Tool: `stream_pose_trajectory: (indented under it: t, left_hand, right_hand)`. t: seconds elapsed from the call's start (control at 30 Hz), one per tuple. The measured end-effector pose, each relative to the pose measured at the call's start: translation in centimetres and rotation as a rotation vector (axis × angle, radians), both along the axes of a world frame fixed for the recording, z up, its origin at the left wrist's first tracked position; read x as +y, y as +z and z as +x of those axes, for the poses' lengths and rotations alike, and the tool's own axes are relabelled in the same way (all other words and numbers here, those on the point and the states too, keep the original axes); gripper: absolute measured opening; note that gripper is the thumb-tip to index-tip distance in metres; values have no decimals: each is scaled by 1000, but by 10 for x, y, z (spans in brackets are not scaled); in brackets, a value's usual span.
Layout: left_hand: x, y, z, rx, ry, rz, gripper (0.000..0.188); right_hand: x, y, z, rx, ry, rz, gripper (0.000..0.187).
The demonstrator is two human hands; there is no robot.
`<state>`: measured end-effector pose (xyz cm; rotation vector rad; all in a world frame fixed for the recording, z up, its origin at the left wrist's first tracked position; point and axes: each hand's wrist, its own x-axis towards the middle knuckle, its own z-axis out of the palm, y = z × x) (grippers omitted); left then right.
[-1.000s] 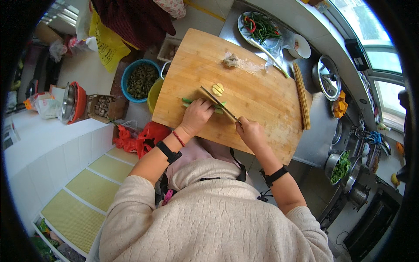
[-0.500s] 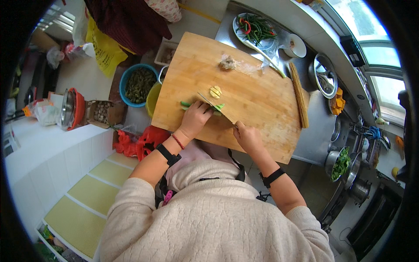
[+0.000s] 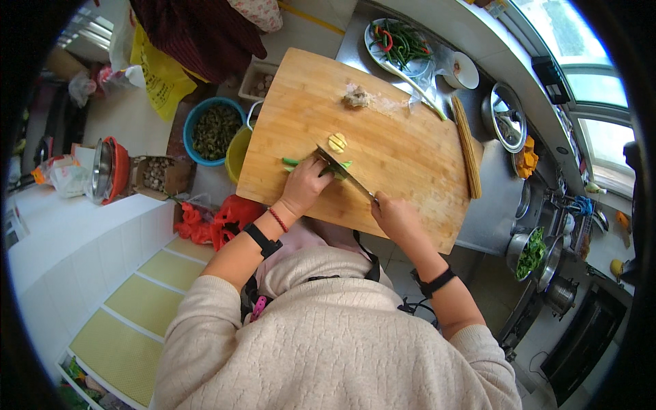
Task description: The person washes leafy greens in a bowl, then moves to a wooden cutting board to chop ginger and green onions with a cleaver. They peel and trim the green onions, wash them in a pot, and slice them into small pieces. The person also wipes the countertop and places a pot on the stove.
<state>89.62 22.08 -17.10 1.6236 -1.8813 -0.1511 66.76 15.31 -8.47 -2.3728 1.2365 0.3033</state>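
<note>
My left hand (image 3: pixel 306 183), fingers curled and closed, presses a thin green vegetable (image 3: pixel 290 162) onto the wooden cutting board (image 3: pixel 403 147). Its ends show on either side of the fingers; whether it is a chili or a scallion is unclear. My right hand (image 3: pixel 398 215) is wrapped round the handle of a kitchen knife (image 3: pixel 349 176). The blade slants up and left across the right end of the vegetable, close to my left fingertips. Just beyond the blade lie pale yellow slices (image 3: pixel 337 142), resembling ginger. Farther back rests a knobbly brown piece (image 3: pixel 356 98), like ginger root.
A ridged wooden rod (image 3: pixel 466 147) lies along the board's right edge. Behind the board stands a plate of green and red chilies (image 3: pixel 400 48). At left are a blue basin of dark contents (image 3: pixel 216 130) and a yellow container (image 3: pixel 237 156). Metal bowls (image 3: pixel 506 116) line the right counter.
My right hand and the knife have shifted slightly right and toward me, and more of the blade's flat side shows. My left hand stays nearly still on the vegetable.
</note>
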Motion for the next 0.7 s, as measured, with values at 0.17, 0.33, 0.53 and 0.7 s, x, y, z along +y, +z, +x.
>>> stream_pose_trajectory:
  t: [0.17, 0.33, 0.53, 0.7]
  left_hand:
    - [1, -1, 2, 55, 18, 38, 19]
    - [-1, -7, 9, 35, -56, 10, 19]
    - [-5, -9, 12, 44, -90, -45, 19]
    - [-1, -2, 19, -89, -56, -111, 16]
  right_hand:
    - [9, -26, 15, -122, -50, -39, 23]
    - [9, -10, 6, -120, -67, 17, 22]
    - [5, 5, 7, 13, -32, 59, 21]
    - [10, -30, 23, -147, -6, -118, 22]
